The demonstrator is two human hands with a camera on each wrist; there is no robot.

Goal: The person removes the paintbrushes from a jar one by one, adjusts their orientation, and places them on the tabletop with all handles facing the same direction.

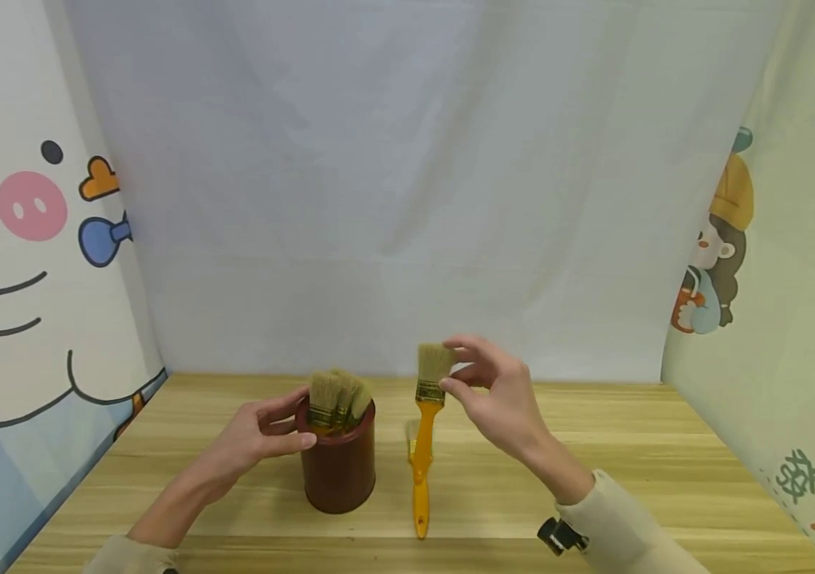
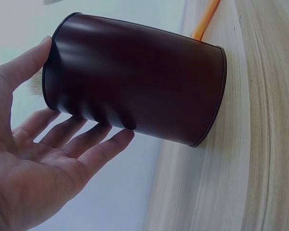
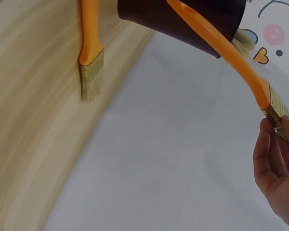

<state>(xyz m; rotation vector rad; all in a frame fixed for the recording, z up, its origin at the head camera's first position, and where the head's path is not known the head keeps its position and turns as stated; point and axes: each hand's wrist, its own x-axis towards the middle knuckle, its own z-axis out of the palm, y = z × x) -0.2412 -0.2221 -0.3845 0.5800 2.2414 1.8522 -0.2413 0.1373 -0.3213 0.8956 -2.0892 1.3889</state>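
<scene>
A dark red-brown can (image 1: 339, 478) stands upright on the table, with several paintbrushes (image 1: 324, 395) in it, bristles up. My left hand (image 1: 246, 438) holds the can from its left side; the thumb lies at the rim, and in the left wrist view the fingers spread along the wall. To the right of the can, my right hand (image 1: 501, 395) pinches a paintbrush (image 1: 423, 434) at its bristle end and metal band, the orange handle hanging downward. Behind it, partly hidden in the head view, another orange-handled paintbrush (image 3: 90, 36) lies on the table.
The light wooden table (image 1: 594, 446) runs back to a pale grey cloth (image 1: 393, 199). Cartoon-printed panels stand at the left (image 1: 13, 303) and at the right (image 1: 773, 383). A small black device (image 1: 561, 536) is by the right sleeve.
</scene>
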